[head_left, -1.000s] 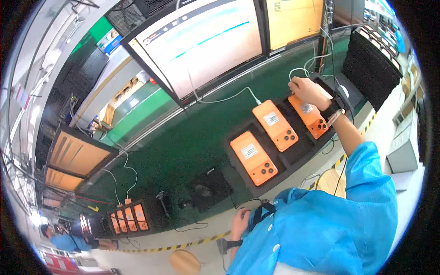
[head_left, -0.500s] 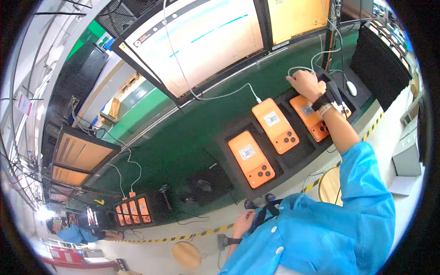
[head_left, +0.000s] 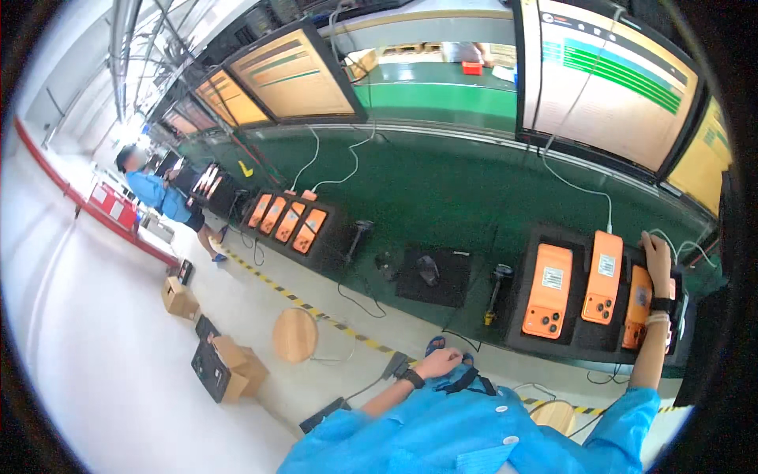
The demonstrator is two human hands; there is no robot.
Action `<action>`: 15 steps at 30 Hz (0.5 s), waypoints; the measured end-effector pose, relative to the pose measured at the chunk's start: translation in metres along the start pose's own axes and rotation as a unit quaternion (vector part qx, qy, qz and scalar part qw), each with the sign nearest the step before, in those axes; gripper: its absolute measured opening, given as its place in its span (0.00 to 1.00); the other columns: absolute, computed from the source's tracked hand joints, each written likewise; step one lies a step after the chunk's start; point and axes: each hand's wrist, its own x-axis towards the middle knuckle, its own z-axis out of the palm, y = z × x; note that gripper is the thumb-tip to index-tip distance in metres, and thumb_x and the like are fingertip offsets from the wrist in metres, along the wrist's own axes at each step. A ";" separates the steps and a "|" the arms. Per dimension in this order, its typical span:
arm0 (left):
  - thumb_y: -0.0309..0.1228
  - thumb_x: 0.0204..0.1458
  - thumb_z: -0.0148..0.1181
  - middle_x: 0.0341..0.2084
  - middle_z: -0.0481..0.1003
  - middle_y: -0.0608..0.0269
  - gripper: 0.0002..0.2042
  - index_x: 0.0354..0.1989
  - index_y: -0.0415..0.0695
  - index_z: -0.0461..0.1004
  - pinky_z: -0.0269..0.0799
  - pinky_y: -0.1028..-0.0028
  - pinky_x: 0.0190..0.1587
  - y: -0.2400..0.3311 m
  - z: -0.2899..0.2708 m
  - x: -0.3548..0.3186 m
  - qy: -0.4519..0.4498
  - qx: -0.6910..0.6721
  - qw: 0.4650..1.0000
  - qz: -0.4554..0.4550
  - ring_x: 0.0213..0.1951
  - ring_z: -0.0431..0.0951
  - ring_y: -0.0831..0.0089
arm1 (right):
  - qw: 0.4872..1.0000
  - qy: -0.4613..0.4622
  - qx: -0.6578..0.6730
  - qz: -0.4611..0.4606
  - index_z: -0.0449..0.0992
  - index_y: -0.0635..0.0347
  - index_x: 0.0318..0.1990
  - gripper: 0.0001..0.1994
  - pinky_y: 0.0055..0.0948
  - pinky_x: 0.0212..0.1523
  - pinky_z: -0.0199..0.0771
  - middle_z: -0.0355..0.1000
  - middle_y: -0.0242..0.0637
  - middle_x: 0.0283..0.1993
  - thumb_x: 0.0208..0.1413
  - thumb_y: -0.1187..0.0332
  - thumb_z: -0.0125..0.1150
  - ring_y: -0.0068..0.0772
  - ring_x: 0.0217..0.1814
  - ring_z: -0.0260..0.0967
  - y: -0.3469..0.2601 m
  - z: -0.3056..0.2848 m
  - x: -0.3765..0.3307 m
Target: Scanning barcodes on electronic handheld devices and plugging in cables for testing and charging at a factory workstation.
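Work in hand: the rightmost orange phone (head_left: 638,316) is being handled where it lies in the black tray (head_left: 572,341) on the green table (head_left: 442,197).
Right hand: the right hand (head_left: 657,261) is laid over the top end of that phone; whether its grip is closed on the phone or only resting there cannot be told.
Left hand: the left hand (head_left: 439,363) is held low against the blue smock (head_left: 474,430), well apart from the tray; its grip is loosely curled and nothing is seen in it.
Done, as judged: three phones are lying back up, side by side, in the tray; a white cable (head_left: 580,189) is plugged into the middle phone (head_left: 604,276).
Left, as judged: no cable is seen at the left phone (head_left: 549,290); at the rightmost one the top is hidden by the hand.
Count, near tray: three orange phones.
Count, far tray: four orange phones (head_left: 288,219) are counted further left.
Count, screens: at least four lit monitors are seen behind the table, a pale green-lined monitor (head_left: 608,79) nearest.
Count, other: one round wooden stool (head_left: 294,334), one co-worker in blue (head_left: 154,186).
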 end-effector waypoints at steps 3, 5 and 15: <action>0.38 0.58 0.51 0.35 0.78 0.47 0.15 0.43 0.39 0.74 0.74 0.64 0.43 -0.005 -0.001 -0.004 0.028 -0.020 0.999 0.007 0.39 0.80 0.53 | 0.999 -0.023 0.007 -0.024 0.75 0.70 0.32 0.19 0.35 0.35 0.65 0.70 0.50 0.26 0.62 0.59 0.53 0.36 0.30 0.70 -0.012 0.005 0.008; 0.38 0.58 0.51 0.35 0.78 0.47 0.15 0.43 0.39 0.74 0.74 0.64 0.43 -0.001 -0.004 -0.011 0.028 -0.017 0.999 -0.014 0.40 0.80 0.54 | 0.999 -0.031 0.027 -0.033 0.76 0.70 0.36 0.16 0.32 0.38 0.67 0.73 0.49 0.30 0.61 0.61 0.54 0.34 0.34 0.72 -0.015 0.006 0.005; 0.37 0.57 0.52 0.35 0.79 0.50 0.14 0.42 0.39 0.74 0.74 0.65 0.44 -0.013 -0.005 -0.018 0.017 -0.042 0.998 -0.038 0.40 0.80 0.57 | 0.998 0.025 -0.016 -0.056 0.76 0.69 0.43 0.15 0.32 0.46 0.69 0.76 0.50 0.39 0.61 0.63 0.55 0.45 0.42 0.74 0.029 0.017 0.010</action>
